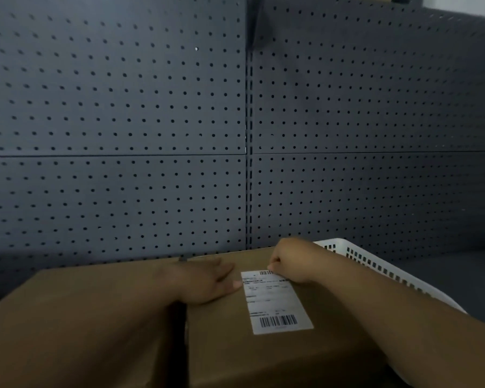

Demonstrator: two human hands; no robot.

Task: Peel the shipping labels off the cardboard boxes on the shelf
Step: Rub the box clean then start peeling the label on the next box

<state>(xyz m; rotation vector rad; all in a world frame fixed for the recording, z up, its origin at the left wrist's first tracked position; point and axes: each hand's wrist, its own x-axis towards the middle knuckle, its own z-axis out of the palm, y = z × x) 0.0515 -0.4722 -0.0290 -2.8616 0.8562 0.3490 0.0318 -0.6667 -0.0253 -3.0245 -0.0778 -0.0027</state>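
A dark grey pegboard [123, 107] backs the shelf, and a white basket [375, 264] sits behind and to the right of the box [221, 345] being worked on. A second box [81, 317] stands just beside it on the left. The white label [275, 303] lies on the box top, right of centre, and looks flat over nearly all its length, barcode end nearest the camera. The left hand [207, 281] lies palm down on the cardboard, fingers straight and together, their tips touching the label's left edge near its far end; it seems to be steadying the box. The right hand [289, 261] is curled at the label's far edge, thumb and fingertips pinching there; whether a corner is already lifted is hidden under the fingers. This looks like the start of the peel on this box. The next move calls for a firm hold on that edge, then a slow, low pull toward the near end while the left hand presses down, so the paper does not tear.
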